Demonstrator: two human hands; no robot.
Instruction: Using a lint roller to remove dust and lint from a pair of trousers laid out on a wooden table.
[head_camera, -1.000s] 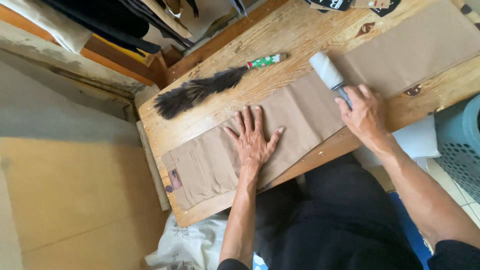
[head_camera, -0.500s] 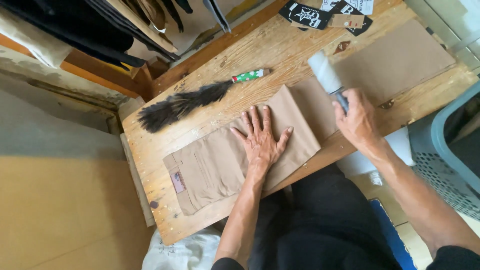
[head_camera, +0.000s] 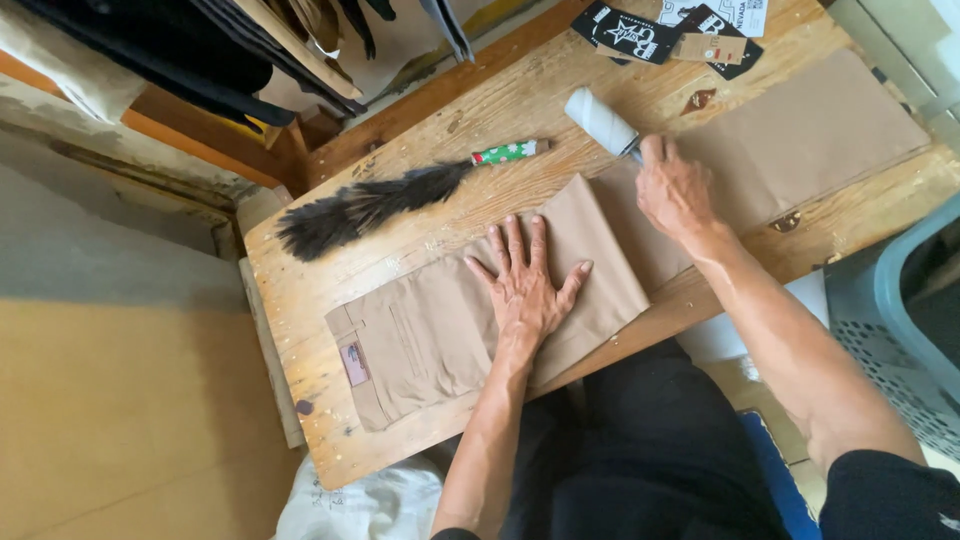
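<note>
Left hand (head_camera: 522, 290) lies flat, fingers spread, holding nothing, pressing down the near half of the tan trousers (head_camera: 450, 330) on the wooden surface (head_camera: 300, 300). Right hand (head_camera: 675, 195) has its fingers closed around the handle of a white lint roller (head_camera: 602, 122), whose head sits past the trousers' far edge. Judgement: lint-rolling is the step in hand; a further pass calls for the cloth held taut and the roller drawn along it. Beyond lies a feather duster (head_camera: 370, 205), untouched.
</note>
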